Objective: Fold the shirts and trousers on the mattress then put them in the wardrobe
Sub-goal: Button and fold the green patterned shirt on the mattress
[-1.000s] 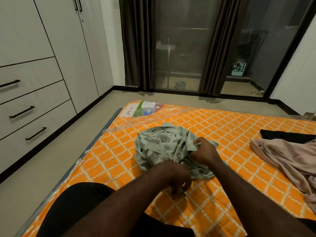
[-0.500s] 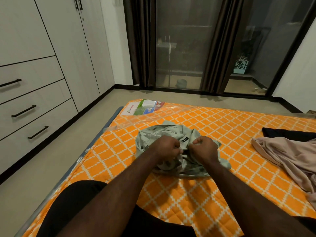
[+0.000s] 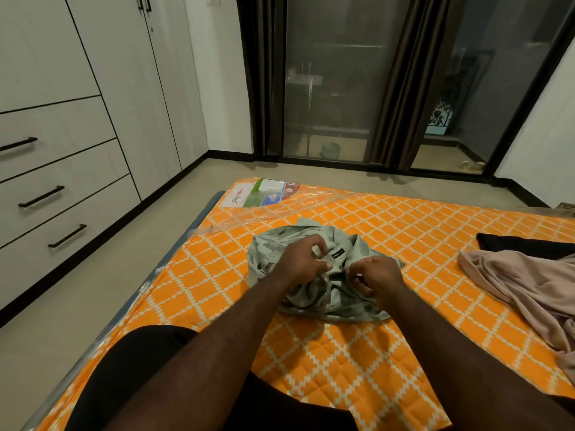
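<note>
Legs: black-clad legs (image 3: 140,368) are lying on the mattress at 6 to 7 o'clock, nearest the camera.
Mattress: orange mattress (image 3: 342,353) with a white diamond print is lying on the floor and filling the frame from 6 round to 3 o'clock. Clear plastic wrap (image 3: 242,217) is covering its far left corner.
Left hand: left hand (image 3: 298,262) is reaching in from 7 o'clock and resting on the shirt. Its grip is clamped, thumb and fingertips pinching a bit of fabric by the collar.
Right hand: right hand (image 3: 378,276) is reaching in from 5 o'clock, just beside the left hand at its 3 o'clock. Its grip is curled down and clamped on shirt fabric.
Shirt: pale green patterned shirt (image 3: 280,244) is lying crumpled on the mattress at the person's 12 o'clock, under both hands. A dark neck label (image 3: 337,254) is showing between them.
Beige garment: beige garment (image 3: 529,290) is lying rumpled at 3 o'clock, well apart from the shirt and running off the right edge.
Black garment: black garment (image 3: 522,242) is lying at 2 o'clock, just beyond the beige one and touching it.
Printed label: printed label (image 3: 264,194) is sitting at the mattress corner, at 12 o'clock from the shirt, under the plastic.
Floor: beige floor (image 3: 77,306) is showing at 9 o'clock.
Wardrobe: pale wardrobe (image 3: 118,88) is standing at 9 to 11 o'clock with its doors closed. Its drawers (image 3: 62,188), with dark handles, are sitting shut.
Glass door: glass door (image 3: 329,88) is standing at 12 to 1 o'clock, farthest off. Dark curtains (image 3: 401,88) are hanging on either side.
</note>
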Available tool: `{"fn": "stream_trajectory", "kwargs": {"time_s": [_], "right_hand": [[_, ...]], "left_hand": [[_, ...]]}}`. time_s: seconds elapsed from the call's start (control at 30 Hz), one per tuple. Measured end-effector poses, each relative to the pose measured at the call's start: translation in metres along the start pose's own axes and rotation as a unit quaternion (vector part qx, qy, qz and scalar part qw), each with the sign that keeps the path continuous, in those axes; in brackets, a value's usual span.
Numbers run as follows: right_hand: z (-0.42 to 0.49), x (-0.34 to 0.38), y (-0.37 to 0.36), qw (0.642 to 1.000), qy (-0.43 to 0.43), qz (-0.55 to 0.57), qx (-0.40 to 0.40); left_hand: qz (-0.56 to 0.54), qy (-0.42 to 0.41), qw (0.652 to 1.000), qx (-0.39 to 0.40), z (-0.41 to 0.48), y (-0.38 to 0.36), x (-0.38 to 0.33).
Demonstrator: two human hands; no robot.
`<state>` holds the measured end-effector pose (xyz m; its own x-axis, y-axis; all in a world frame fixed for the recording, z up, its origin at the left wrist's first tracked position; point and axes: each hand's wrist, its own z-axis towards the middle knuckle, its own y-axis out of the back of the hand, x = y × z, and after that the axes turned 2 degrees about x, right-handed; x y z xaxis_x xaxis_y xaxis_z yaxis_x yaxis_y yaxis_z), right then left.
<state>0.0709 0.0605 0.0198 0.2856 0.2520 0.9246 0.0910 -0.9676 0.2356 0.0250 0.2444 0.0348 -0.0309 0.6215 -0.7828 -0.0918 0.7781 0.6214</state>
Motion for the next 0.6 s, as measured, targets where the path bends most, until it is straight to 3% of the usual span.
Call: {"fn": "stream_trajectory", "kwargs": {"time_s": [0.13, 0.33, 0.6], "right_hand": [[-0.006, 0.006, 0.002, 0.994, -0.008, 0.095, 0.043], [-0.006, 0.013, 0.002, 0.976, 0.014, 0.178, 0.126], [-0.008, 0.017, 0.002, 0.975, 0.002, 0.171, 0.144]], "left_hand": [[0.043, -0.079, 0.996, -0.022, 0.002, -0.004, 0.0], [0.051, -0.028, 0.998, 0.008, 0.005, -0.005, -0.005], [-0.017, -0.014, 0.999, -0.024, 0.006, -0.009, -0.001]]}}
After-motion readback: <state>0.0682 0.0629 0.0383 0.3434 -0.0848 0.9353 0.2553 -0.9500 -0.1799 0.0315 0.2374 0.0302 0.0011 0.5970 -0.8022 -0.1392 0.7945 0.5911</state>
